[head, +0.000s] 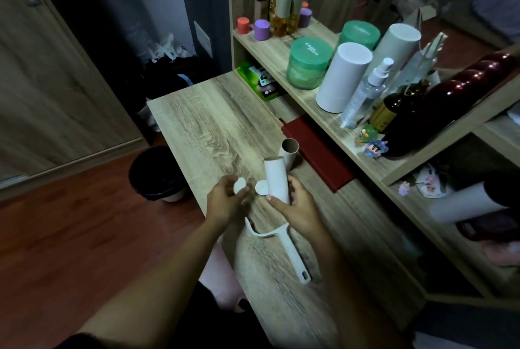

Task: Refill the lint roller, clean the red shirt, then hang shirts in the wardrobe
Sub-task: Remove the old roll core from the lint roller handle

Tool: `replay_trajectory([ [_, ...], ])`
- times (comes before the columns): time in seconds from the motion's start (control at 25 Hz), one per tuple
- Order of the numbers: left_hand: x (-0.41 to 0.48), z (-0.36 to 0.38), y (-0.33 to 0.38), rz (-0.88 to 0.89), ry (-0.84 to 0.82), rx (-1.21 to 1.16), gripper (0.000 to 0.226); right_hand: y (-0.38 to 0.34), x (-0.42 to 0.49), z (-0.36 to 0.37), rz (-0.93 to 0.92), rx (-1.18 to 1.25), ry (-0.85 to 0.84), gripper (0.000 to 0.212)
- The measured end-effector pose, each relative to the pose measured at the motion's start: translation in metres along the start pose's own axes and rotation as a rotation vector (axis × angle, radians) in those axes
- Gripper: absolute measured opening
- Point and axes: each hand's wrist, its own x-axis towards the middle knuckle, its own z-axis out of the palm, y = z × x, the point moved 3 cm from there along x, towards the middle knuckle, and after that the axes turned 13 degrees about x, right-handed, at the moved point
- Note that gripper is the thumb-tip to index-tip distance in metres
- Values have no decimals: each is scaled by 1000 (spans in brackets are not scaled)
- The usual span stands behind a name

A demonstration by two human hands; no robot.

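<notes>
Above the table (202, 123), the left hand (225, 203) pinches a round white cap (239, 185). The right hand (299, 206) grips the white refill roll (277, 180). The roller handle (291, 253) lies on the table below both hands.

Bare left hand (225, 203) and right hand (299, 208), black sleeve (75, 342) on left arm.

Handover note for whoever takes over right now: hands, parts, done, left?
Left hand: pinches a small white round cap.
Right hand: grips the white paper refill roll upright; a second white disc is beside its lower end.
White plastic lint roller handle lies bare on the wooden desk; an open-ended cardboard tube, likely the old core, stands behind the roll.
Done: handle stripped.
Left: cap and mount refill, clean red shirt, hang shirts.
</notes>
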Motion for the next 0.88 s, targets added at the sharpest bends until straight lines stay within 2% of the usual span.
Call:
replay_trajectory([
  [0.12, 1, 4, -5, 144, -40, 296, 54, -4, -1, -1, -36, 15, 28, 58],
  [0.2, 3, 6, -8, 184, -22, 394, 55, -6, -1, -2, -47, 5, 30, 59],
  [0.4, 2, 3, -6, 207, -18, 385, 64, -9, -1, -1, -89, -37, 49, 59],
  [0.52, 3, -17, -5, 223, 41, 327, 59, -15, -2, 16, -107, -39, 42, 50],
  [0.76, 27, -86, -21, 148, 185, 276, 50, -30, 14, 93, -124, -18, -65, 45],
  [0.88, 51, -132, -40, 131, 244, 268, 46, -38, 29, 150, -98, -29, -134, 49],
])
